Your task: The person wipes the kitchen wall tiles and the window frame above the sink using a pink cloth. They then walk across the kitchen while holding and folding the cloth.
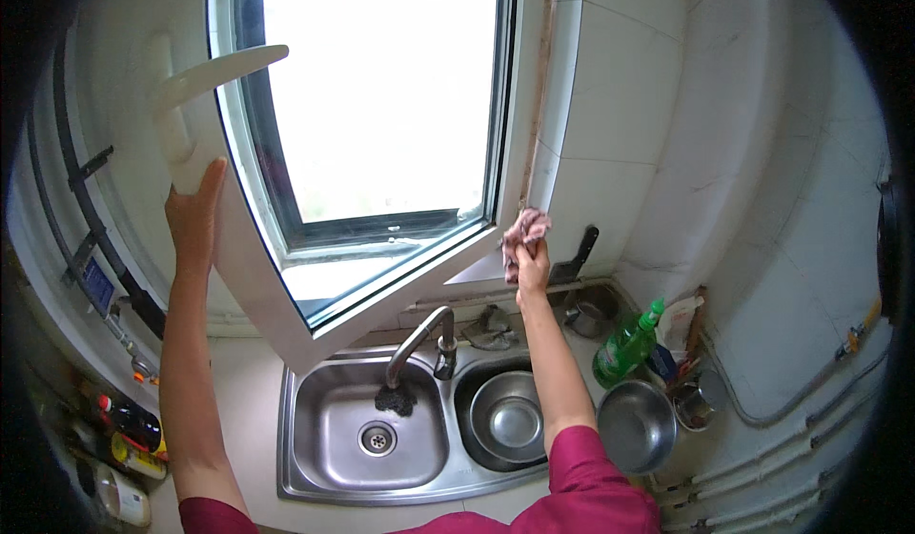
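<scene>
A white-framed window sash (246, 305) stands swung open into the room, above a steel double sink. My left hand (193, 208) grips the sash's left side just below the white window handle (214, 76); most of its fingers are hidden. In my right hand (532, 266) is a crumpled pink cloth (525, 230), held near the lower right corner of the sash. The cloth is by the white edge of the window recess (547, 176); whether it touches the edge I cannot tell.
Below lies the double sink (286, 455) with a curved faucet (422, 334) and a metal bowl (509, 419) in its right basin. A green detergent bottle (625, 351), a metal pan (636, 427) and a black-handled knife (582, 251) are at right. Bottles (132, 423) stand at left.
</scene>
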`<act>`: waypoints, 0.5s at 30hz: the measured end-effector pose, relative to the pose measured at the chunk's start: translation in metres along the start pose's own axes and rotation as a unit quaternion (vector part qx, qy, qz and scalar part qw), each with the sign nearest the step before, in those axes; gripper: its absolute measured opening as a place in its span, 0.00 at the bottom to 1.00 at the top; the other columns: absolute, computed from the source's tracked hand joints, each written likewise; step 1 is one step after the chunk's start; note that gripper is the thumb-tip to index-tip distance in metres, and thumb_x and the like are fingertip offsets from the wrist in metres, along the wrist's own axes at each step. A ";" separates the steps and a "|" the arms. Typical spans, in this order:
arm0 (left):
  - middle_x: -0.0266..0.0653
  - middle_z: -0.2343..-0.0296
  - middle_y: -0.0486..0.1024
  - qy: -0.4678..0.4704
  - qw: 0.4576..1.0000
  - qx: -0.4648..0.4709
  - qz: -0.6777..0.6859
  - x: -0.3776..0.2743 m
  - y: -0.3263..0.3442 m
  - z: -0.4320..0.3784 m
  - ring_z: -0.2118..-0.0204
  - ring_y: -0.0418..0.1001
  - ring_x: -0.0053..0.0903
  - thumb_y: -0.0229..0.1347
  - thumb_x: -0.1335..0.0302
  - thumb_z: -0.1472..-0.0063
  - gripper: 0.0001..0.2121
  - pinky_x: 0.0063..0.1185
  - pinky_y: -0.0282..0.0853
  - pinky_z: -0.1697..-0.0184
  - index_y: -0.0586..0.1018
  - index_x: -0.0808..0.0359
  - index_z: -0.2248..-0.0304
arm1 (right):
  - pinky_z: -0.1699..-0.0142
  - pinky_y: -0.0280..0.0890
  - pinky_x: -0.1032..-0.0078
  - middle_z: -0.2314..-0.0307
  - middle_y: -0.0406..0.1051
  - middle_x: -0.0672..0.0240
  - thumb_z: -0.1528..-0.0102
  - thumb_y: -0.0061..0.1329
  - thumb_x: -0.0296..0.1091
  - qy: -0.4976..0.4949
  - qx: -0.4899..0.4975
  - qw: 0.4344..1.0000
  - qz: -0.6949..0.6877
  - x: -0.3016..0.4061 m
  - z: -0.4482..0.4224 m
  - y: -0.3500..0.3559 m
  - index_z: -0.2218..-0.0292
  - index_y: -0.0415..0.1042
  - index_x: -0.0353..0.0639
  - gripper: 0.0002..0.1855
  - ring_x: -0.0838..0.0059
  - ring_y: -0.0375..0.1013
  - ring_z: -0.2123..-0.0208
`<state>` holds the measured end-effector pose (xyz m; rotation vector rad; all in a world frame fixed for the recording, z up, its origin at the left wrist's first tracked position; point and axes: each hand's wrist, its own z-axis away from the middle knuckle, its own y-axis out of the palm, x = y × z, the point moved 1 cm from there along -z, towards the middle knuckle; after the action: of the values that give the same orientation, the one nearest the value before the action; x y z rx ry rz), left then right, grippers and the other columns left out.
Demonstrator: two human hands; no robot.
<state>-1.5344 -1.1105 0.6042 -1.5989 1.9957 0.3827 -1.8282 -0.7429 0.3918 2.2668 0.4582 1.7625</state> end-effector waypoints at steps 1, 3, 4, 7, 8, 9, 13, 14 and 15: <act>0.46 0.58 0.72 -0.008 1.000 0.003 0.006 0.000 -0.004 0.000 0.55 0.72 0.31 0.60 0.51 0.45 0.32 0.28 0.68 0.50 0.71 0.70 0.52 | 0.66 0.67 0.82 0.59 0.69 0.71 0.41 0.42 0.23 -0.020 -0.028 0.999 0.026 0.006 -0.012 0.019 0.40 0.56 0.55 0.30 0.84 0.69 0.69; 0.49 0.54 0.71 -0.026 1.000 0.006 0.010 -0.004 -0.016 0.000 0.52 0.70 0.28 0.59 0.55 0.42 0.30 0.27 0.66 0.48 0.70 0.74 0.51 | 0.72 0.67 0.78 0.60 0.71 0.64 0.41 0.46 0.32 -0.021 0.005 0.997 0.069 0.020 -0.031 0.053 0.40 0.57 0.53 0.28 0.78 0.73 0.67; 0.48 0.55 0.72 -0.019 0.999 0.007 0.045 -0.005 -0.012 0.001 0.53 0.71 0.28 0.59 0.55 0.42 0.29 0.27 0.66 0.48 0.71 0.73 0.52 | 0.73 0.65 0.79 0.61 0.70 0.67 0.40 0.44 0.32 -0.043 -0.017 0.993 0.107 0.013 -0.053 0.057 0.38 0.53 0.56 0.30 0.81 0.69 0.72; 0.45 0.58 0.73 -0.016 0.996 0.011 0.093 -0.009 0.004 0.010 0.54 0.71 0.27 0.59 0.57 0.41 0.27 0.25 0.65 0.48 0.71 0.71 0.52 | 0.50 0.59 0.65 0.50 0.63 0.53 0.43 0.45 0.33 -0.144 -0.071 0.959 0.234 -0.026 -0.126 0.060 0.40 0.54 0.45 0.31 0.56 0.63 0.52; 0.43 0.58 0.72 -0.018 0.997 0.011 0.072 -0.010 0.003 0.009 0.54 0.71 0.25 0.58 0.59 0.40 0.25 0.24 0.65 0.48 0.71 0.71 0.52 | 0.42 0.57 0.61 0.47 0.61 0.48 0.45 0.45 0.33 -0.171 -0.095 0.943 0.269 -0.034 -0.139 0.063 0.41 0.55 0.42 0.31 0.48 0.61 0.46; 0.42 0.57 0.72 -0.018 0.999 0.011 0.042 -0.010 -0.003 0.008 0.54 0.71 0.24 0.58 0.61 0.39 0.24 0.23 0.64 0.47 0.70 0.71 0.51 | 0.41 0.56 0.60 0.46 0.59 0.48 0.44 0.44 0.34 -0.150 -0.119 0.932 0.307 -0.030 -0.133 0.079 0.41 0.56 0.40 0.30 0.49 0.60 0.44; 0.41 0.57 0.71 -0.039 0.999 0.006 0.005 0.006 -0.025 0.003 0.55 0.71 0.24 0.57 0.58 0.39 0.26 0.24 0.65 0.48 0.69 0.71 0.50 | 0.39 0.55 0.61 0.48 0.61 0.47 0.44 0.39 0.31 -0.117 -0.172 0.920 0.333 0.025 -0.116 0.129 0.47 0.63 0.36 0.23 0.50 0.63 0.47; 0.42 0.57 0.71 -0.027 1.000 0.001 -0.002 0.004 -0.019 0.006 0.54 0.71 0.24 0.57 0.57 0.39 0.27 0.25 0.64 0.48 0.69 0.71 0.50 | 0.39 0.56 0.62 0.48 0.62 0.50 0.42 0.39 0.31 -0.188 -0.192 0.875 0.402 0.027 -0.140 0.125 0.46 0.63 0.39 0.23 0.54 0.63 0.46; 0.42 0.57 0.71 -0.016 1.000 -0.004 -0.012 0.000 -0.013 0.009 0.54 0.70 0.24 0.56 0.56 0.39 0.28 0.25 0.64 0.48 0.69 0.71 0.50 | 0.42 0.61 0.64 0.53 0.66 0.53 0.40 0.38 0.31 -0.280 -0.214 0.856 0.378 0.035 -0.151 0.128 0.47 0.64 0.43 0.20 0.60 0.66 0.48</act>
<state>-1.5201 -1.1089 0.5985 -1.6096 1.9531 0.4045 -1.9531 -0.8490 0.5075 2.5868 -0.9565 1.1241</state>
